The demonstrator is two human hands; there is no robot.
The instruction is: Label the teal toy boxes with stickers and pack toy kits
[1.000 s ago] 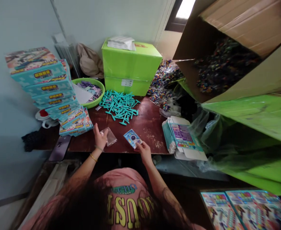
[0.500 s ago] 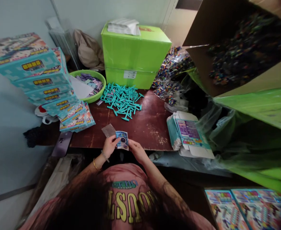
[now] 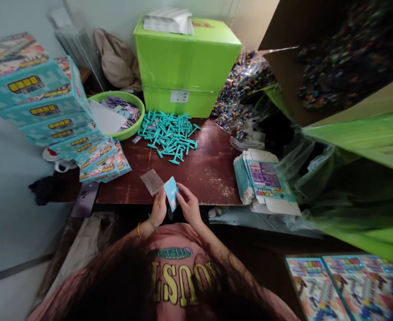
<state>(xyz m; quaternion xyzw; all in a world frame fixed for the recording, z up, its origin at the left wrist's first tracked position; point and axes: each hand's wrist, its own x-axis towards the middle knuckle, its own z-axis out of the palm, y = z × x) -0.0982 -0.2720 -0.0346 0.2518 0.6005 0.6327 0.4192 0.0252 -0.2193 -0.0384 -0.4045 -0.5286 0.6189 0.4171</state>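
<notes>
Just over the table's front edge, a small light-blue card (image 3: 171, 193) is tilted between my two hands. My left hand (image 3: 159, 207) holds its left side, fingers closed. On its right side, the fingers of my right hand (image 3: 188, 204) pinch the card. A clear plastic sleeve (image 3: 151, 182) lies on the table by my left fingertips. Farther back is a heap of teal T-shaped plastic pieces (image 3: 169, 133). The green basket (image 3: 142, 117) to its left holds many small printed packets and a white sheet.
Teal boxes (image 3: 49, 109) are stacked at the left, near a phone (image 3: 84, 199). A green carton (image 3: 186, 62) stands at the back. Folded cartons (image 3: 266, 180) lie at the right, below bags of colourful beads (image 3: 231, 107). An open box (image 3: 285, 84) of beads leans at upper right.
The card has turned from its printed picture side to a plainer light-blue face and is more tilted. Both hands have shifted with it. The view has moved slightly.
</notes>
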